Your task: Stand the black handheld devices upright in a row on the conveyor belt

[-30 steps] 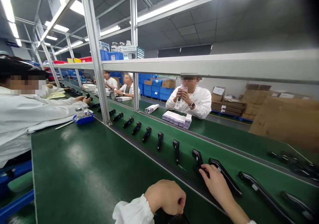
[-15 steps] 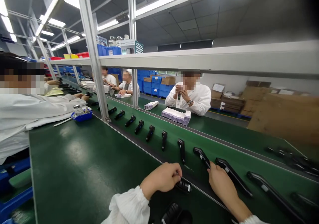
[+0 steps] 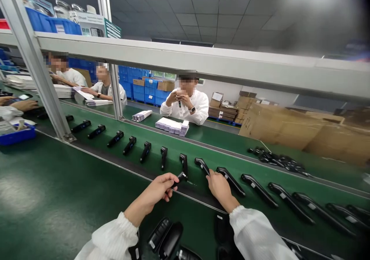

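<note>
Glossy green covers the work surface (image 3: 72,202), where ceiling light makes pale, cloudy patches, and a thin, pale metal strip edges it. From where I stand, the left hand (image 3: 162,186) is pinched narrow around a short black device (image 3: 182,176), thumb and fingers at its end, just above that strip. The right hand (image 3: 220,187) has its fingers against the lower end of a bent black device (image 3: 201,165) lying on the green belt (image 3: 137,130); how tightly they close I cannot tell. White sleeves, soft and gathered at the cuffs, cover both forearms.

More smooth black devices lie along the belt in a slanting row (image 3: 260,190), each a slim handle with an angled head, many with a small pale label. Below the hands, rounded black devices (image 3: 170,238) sit close together on the near surface, shiny and partly cut off.

At the left, a grooved silver post (image 3: 37,71) rises beside a blue plastic tray (image 3: 17,137). Across the belt, 1 person in white (image 3: 199,105) raises both hands before the face, behind a block of small white-and-purple boxes (image 3: 172,126). To the right of them, tangled dark pieces (image 3: 279,160) lie near brown cardboard (image 3: 277,125).
</note>
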A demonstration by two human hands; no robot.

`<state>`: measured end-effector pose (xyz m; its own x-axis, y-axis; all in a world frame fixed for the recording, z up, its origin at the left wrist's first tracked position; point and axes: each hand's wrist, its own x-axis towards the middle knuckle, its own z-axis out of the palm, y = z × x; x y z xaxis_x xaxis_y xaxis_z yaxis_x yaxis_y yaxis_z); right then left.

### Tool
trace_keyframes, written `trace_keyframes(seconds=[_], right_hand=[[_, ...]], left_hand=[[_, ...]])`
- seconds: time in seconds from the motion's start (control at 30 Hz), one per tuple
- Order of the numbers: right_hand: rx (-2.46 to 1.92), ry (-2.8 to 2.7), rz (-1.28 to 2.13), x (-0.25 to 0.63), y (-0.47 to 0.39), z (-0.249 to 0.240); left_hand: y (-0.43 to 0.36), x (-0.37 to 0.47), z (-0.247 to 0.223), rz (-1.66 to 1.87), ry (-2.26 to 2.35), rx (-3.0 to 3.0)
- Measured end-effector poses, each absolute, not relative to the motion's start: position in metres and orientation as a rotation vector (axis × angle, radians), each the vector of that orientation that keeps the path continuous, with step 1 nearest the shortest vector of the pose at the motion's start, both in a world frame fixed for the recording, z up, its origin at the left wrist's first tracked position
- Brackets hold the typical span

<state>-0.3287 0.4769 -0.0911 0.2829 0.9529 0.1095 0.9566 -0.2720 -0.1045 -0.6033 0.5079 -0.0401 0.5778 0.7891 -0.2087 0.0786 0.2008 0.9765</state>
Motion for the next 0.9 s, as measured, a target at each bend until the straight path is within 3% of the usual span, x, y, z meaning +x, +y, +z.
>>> trace_keyframes(seconds=[0.13,0.3,0.43,0.57,0.73,0.9], right_hand=[[-2.149,-1.641,0.0,-0.336,0.465,-0.077],[-1.384,-1.47,0.792,-0.381,0.445,-0.059],[-1.136,-1.183,1.073,-0.403,0.445,-0.055],[-1.237,-1.023,0.961,-0.384,0.464,-0.068],[-1.741,-1.342,0.596,-0.357,0.483,-0.096],[-2.143,-1.605,0.221,-0.358,0.492,-0.11]], left_hand=[[0.496,-0.589,-0.048,0.643,0.734,1.163],[0.48,-0.569,-0.055,0.618,0.597,1.075],[0.475,-0.569,-0.046,0.519,0.606,1.133],[0.47,-0.588,-0.021,0.276,0.88,1.843],[0.453,-0.595,-0.003,-0.36,0.978,2.454],[0.453,-0.591,-0.016,-0.346,0.87,2.615]])
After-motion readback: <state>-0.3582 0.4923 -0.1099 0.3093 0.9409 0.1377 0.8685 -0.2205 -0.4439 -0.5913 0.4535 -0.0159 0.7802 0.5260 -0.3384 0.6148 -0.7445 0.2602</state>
